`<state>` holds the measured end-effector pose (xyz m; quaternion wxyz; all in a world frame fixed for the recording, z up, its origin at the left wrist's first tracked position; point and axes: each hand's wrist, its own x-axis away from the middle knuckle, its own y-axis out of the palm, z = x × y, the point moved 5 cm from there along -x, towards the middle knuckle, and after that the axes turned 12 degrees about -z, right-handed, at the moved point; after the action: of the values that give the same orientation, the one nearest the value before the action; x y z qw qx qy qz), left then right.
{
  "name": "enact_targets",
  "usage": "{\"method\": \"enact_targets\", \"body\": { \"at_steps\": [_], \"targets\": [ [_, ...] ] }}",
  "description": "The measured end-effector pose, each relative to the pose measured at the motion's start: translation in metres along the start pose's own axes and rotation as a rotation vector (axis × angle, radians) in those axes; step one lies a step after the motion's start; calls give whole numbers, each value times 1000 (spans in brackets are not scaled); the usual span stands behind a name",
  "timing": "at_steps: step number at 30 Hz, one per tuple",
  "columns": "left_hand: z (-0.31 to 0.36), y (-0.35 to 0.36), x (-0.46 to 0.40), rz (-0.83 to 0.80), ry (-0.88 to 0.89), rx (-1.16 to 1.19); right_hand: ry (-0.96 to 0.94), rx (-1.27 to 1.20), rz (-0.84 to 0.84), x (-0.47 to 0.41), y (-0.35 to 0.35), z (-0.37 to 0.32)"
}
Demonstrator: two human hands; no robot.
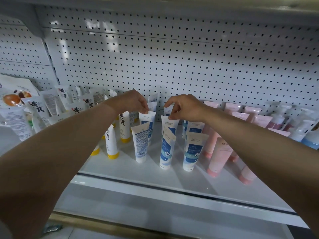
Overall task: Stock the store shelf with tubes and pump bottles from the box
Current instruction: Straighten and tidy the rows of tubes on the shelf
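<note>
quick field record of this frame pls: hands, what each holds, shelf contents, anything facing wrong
left hand: pinches top edge of a blue-and-white tube
right hand: pinches top edge of a second blue-and-white tube
shelf: tubes standing cap-down
left group: yellow-capped tubes
right group: pink tubes, pump bottles behind
facing wrong: front-row tube shows its barcode side
box: not in view

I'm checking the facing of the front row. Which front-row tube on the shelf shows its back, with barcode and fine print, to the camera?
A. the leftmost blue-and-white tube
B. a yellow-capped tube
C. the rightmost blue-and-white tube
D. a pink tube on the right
A: the leftmost blue-and-white tube shows a barcode and small print, while its two neighbours show blue front labels.
</note>
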<state>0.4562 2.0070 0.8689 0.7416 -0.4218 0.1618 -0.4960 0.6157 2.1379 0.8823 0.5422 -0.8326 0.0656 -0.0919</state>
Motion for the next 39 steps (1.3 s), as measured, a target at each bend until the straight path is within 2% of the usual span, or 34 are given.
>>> {"method": "enact_targets", "body": {
  "at_steps": [8,11,14,17,24,29,39],
  "targets": [
    [-5,-4,4,-9,44,52,23,-145,128,28,-4,-21],
    [1,-12,16,8,175,81,62,-212,156,39,0,-28],
    [6,-12,32,-136,326,50,138,-221,158,50,7,-34],
    [7,-9,43,-310,407,-19,199,-227,198,61,11,-38],
    [8,3,60,-437,459,-193,309,-193,270,77,26,-49],
    [5,9,57,-417,464,-249,367,-202,286,86,34,-51],
    [0,10,57,-224,434,-198,420,-185,333,88,43,-55]
  ]
}}
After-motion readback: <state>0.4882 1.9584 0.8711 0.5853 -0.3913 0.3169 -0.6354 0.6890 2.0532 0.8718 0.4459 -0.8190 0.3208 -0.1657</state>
